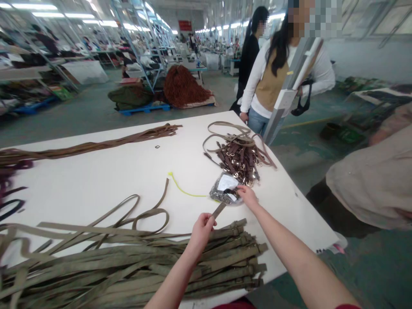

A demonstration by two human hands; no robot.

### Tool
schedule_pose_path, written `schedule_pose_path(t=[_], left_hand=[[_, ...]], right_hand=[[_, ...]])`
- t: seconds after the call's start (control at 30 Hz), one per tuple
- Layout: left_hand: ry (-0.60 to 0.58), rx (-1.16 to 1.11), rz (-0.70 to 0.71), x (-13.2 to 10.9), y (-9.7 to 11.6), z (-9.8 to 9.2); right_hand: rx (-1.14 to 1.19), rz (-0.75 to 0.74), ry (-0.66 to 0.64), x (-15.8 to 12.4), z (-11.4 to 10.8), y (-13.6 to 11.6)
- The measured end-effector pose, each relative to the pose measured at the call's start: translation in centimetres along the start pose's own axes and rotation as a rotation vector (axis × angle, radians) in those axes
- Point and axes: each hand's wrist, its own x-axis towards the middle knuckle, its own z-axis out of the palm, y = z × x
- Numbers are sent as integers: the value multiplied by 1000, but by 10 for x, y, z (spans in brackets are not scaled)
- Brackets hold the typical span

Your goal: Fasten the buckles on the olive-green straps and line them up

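Presumably to steady it, the left hand (202, 227) pinches a strap (219, 210) near the bench's (109, 171) near-right corner; the right hand's (248, 196) grip, at a bag (217, 194), is unclear.

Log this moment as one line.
left hand: holding strap | right hand: at clear bag, grip unclear | near side: olive straps | beyond bag: brown strap pile

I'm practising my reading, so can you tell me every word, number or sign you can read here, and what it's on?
None can be read clearly.
White label on the bag: print too small and blurred to read.
Red sign far at the back: too blurred to read.
Dark marks by the table corner: I can't tell if they are letters.
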Motion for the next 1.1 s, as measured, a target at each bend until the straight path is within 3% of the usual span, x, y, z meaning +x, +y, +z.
schedule_pose_path(t=[0.23, 0.4, 0.5, 0.7, 0.93, 1.1], left_hand=[[1, 27, 47, -14, 21, -6], [-14, -40, 66, -28, 37, -9], [-47, -108, 65, -35, 43, -6], [-133, -142, 38, -50, 46, -6], [-251, -97, 10, -60, 50, -10], [-237, -89, -39, -63, 46, -11]], right_hand=[[423, 74, -12, -36, -7, -32], [940, 145, -286, -104, -15, -70], [1104, 198, -426, -143, -12, -86], [1061, 171, -455, -178, 2, -91], [627, 12, -378, -181, -6, -88], [748, 96, -392, -187, -4, -84]])
